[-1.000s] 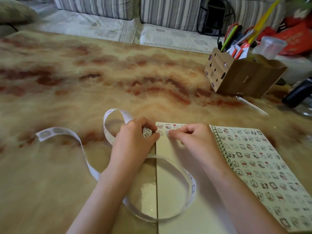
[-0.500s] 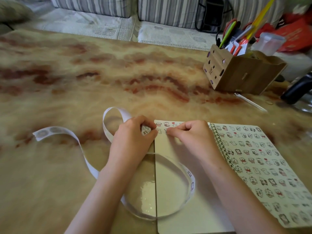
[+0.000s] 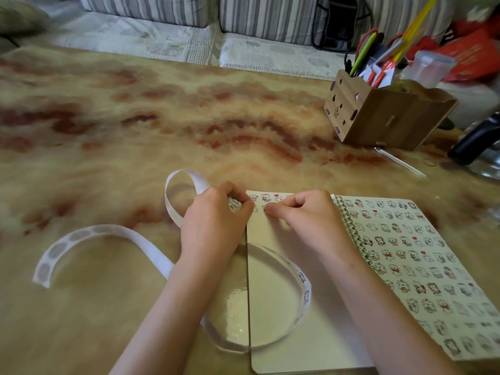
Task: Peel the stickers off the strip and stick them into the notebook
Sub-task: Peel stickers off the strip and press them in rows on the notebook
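An open spiral notebook (image 3: 286, 315) lies before me; its right page is covered with small cartoon stickers, its left page carries a row at the top. A long white sticker strip (image 3: 113, 234) curls over the table and loops onto the left page. My left hand (image 3: 213, 220) pinches the strip at the page's top left corner. My right hand (image 3: 305, 215) is curled, its fingertips pressed on the left page beside a sticker, just right of the left hand. Whether a sticker lies under those fingertips is hidden.
A wooden pen holder (image 3: 384, 115) full of pens and scissors stands at the back right. A thin white stick (image 3: 397, 161) lies in front of it. A dark object (image 3: 476, 139) sits at the right edge. A striped sofa (image 3: 270, 14) runs behind the marbled table (image 3: 135, 117).
Both hands stay at the top of the left page. The right fingertips have shifted slightly left and pressed down onto the page.
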`<action>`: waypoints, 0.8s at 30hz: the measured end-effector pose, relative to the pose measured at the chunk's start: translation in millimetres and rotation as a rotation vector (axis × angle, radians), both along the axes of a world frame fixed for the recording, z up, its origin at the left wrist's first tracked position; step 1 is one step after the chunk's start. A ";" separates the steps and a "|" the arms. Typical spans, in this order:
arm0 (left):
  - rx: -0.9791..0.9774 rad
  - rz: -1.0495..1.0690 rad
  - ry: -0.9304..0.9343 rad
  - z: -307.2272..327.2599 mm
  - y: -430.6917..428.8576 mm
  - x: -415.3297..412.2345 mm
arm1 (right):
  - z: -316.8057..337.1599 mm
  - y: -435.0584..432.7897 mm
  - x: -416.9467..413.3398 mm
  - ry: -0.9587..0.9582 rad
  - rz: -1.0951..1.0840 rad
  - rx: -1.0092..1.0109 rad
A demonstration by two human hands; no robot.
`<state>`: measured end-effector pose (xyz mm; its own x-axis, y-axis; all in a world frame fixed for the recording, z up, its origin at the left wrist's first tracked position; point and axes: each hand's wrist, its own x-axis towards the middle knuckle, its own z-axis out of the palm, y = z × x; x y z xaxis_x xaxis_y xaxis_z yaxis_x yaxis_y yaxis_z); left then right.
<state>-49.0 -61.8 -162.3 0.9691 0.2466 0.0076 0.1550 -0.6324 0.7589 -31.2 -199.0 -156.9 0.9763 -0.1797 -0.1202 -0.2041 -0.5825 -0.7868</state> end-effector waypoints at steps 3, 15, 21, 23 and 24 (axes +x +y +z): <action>0.028 0.025 0.022 2.4 -4.0 0.6 | 0.6 -0.1 -0.5 0.004 -0.001 0.003; 0.084 0.044 0.022 2.8 -9.6 -1.0 | 0.2 -0.9 -0.8 -0.015 0.027 -0.023; 0.102 0.035 0.036 3.9 -10.5 -1.8 | 0.5 -6.0 0.9 -0.007 0.077 -0.044; 0.100 0.039 0.042 4.0 -10.7 -1.6 | 0.9 -7.5 2.1 -0.014 0.080 -0.042; 0.098 0.042 0.045 4.1 -10.8 -1.4 | 1.3 -8.3 2.3 -0.017 0.080 -0.035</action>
